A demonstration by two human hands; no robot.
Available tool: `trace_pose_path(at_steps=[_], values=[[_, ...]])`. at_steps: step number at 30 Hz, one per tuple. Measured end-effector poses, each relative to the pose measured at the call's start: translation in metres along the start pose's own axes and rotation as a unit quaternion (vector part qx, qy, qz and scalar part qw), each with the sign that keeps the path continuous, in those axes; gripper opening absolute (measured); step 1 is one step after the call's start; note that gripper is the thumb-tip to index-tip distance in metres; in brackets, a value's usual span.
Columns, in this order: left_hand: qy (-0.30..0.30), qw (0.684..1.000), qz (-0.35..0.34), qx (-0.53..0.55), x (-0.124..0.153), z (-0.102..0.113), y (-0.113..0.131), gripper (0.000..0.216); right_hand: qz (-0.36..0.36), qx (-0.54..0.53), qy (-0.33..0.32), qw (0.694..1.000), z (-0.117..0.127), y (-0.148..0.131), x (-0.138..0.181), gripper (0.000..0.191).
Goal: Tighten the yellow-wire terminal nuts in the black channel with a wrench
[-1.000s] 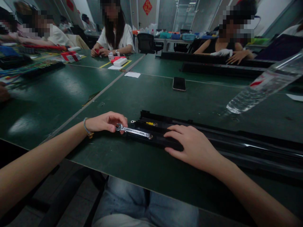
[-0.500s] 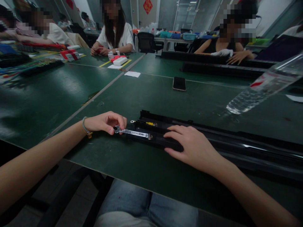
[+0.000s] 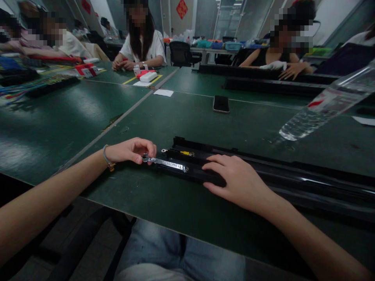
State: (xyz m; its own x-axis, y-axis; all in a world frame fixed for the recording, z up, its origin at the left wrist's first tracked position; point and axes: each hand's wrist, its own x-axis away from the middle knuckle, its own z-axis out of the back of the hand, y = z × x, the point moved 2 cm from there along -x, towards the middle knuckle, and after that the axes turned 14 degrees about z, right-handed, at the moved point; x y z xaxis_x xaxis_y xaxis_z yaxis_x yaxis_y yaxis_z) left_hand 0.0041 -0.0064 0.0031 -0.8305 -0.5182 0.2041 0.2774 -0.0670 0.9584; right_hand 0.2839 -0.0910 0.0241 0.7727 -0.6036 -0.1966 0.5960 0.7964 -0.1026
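My left hand [image 3: 131,150] pinches the open-jaw end of a silver combination wrench [image 3: 168,163] between thumb and fingers. The wrench's far end sits at a small fastener [image 3: 186,169] on a long black channelled rail [image 3: 293,173]. Over the rail, to the right of the wrench, my right hand [image 3: 234,179] curls its fingers on top with the thumb on the near side, gripping it. Beyond the wrench, a short black lead with a yellow sleeve [image 3: 184,153] ends in a ring terminal [image 3: 163,150] that sticks out past the rail's left end.
A phone [image 3: 221,104] lies farther back on the green table [image 3: 140,117]. At the right stands a tilted-looking water bottle [image 3: 319,107]. Wire bundles [image 3: 38,86] lie far left. Two people sit opposite, one with more black rails [image 3: 263,84] in front.
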Motion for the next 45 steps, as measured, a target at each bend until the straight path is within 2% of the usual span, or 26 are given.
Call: trace_pose_path(at_steps=[21, 27, 45], values=[[-0.001, 1.0, 0.022, 0.0, 0.001, -0.001, 0.0, 0.034, -0.006, -0.002, -0.011, 1.0, 0.001, 0.0, -0.001, 0.031], [0.004, 0.999, 0.041, -0.032, 0.0, -0.002, 0.003, 0.041, -0.008, 0.002, -0.014, 1.0, 0.0, 0.001, -0.002, 0.031], [-0.006, 0.992, 0.043, -0.123, 0.001, -0.01, 0.012, 0.052, -0.008, 0.006, -0.014, 1.0, 0.0, 0.001, -0.002, 0.031]])
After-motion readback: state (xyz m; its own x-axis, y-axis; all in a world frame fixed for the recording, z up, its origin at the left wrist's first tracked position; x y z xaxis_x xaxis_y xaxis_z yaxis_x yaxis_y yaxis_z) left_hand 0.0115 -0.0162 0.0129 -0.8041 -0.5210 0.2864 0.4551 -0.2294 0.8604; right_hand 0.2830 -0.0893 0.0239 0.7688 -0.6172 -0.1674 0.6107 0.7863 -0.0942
